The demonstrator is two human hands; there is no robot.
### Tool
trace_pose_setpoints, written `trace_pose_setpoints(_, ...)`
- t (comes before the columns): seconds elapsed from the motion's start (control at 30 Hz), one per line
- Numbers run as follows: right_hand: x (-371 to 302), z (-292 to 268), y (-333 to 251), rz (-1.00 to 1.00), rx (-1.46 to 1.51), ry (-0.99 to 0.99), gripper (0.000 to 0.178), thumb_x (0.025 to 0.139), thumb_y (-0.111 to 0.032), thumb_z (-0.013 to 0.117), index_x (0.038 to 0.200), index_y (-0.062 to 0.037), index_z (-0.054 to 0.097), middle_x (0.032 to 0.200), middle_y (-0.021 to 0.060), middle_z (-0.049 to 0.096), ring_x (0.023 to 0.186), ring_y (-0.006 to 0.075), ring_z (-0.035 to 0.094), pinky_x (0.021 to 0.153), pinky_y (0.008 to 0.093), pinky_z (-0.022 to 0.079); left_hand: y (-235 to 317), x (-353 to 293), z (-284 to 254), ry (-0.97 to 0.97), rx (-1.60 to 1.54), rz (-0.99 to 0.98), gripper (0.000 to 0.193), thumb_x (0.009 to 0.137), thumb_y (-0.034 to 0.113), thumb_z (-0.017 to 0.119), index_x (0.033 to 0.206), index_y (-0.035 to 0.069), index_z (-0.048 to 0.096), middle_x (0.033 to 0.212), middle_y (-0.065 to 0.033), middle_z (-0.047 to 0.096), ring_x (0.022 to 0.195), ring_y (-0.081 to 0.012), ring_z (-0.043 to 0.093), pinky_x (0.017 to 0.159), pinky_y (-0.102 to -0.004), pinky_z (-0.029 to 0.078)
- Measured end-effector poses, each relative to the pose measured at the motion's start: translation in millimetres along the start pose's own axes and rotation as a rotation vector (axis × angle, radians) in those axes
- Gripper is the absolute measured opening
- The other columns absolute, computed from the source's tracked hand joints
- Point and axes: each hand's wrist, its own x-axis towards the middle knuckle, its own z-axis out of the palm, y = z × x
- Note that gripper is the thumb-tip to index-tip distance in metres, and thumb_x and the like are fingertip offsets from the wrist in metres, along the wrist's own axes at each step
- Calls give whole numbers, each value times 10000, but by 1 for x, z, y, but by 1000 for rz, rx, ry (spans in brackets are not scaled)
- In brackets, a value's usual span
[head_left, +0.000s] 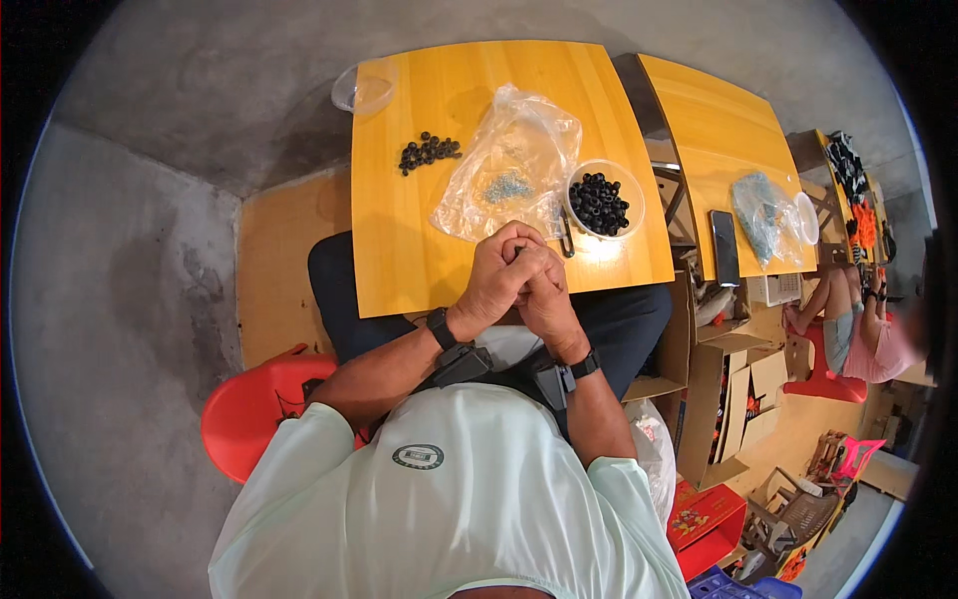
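Both my hands are closed and pressed together just over the near edge of the yellow wooden table (399, 270). The fingers of my left hand (489, 278) and my right hand (545, 292) overlap; a small dark bit shows between them, too covered to identify. Beyond them lies a clear plastic bag (474, 185) with small silvery metal parts (507, 187) on it. To the right, a round clear tub (639, 212) contains many black ring-shaped pieces (597, 202). A slim black tool (567, 238) lies beside the tub. More small black pieces (427, 152) sit loosely at the far left.
An empty-looking clear container (365, 90) overhangs the table's far left corner. On a second table at right are a phone (723, 245) and a bag of bluish parts (758, 215). Cardboard boxes (738, 399) stand below; another person (868, 339) sits farther right.
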Motion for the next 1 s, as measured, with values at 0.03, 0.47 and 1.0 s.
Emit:
trace_pose_setpoints(0.03,-1,1,1,42,176,-25,231,985,-225,514,1032,-25,619,979,-3,562,831,62,546,682,196,462,-3,0,-3,0,38,-10,220,874,135,618,1000,-40,578,851,-43,650,769,-77,573,704,-230,492)
trace_pose_setpoints(0.47,-8,14,7,-92,-137,0,289,1053,-287,464,1020,-37,605,837,-28,556,717,21,477,590,166,374,-4,-8,-23,-91,183,-74,249,912,193,597,1028,-25,568,939,-117,674,870,-128,620,779,-261,520)
trace_pose_setpoints(1.0,-12,19,4,-78,-158,-100,274,1064,-231,451,1112,-3,595,1045,19,580,906,96,561,762,224,480,11,-14,-23,-149,-1,-70,241,893,195,564,1006,-17,573,986,-177,691,904,-175,637,846,-319,524)
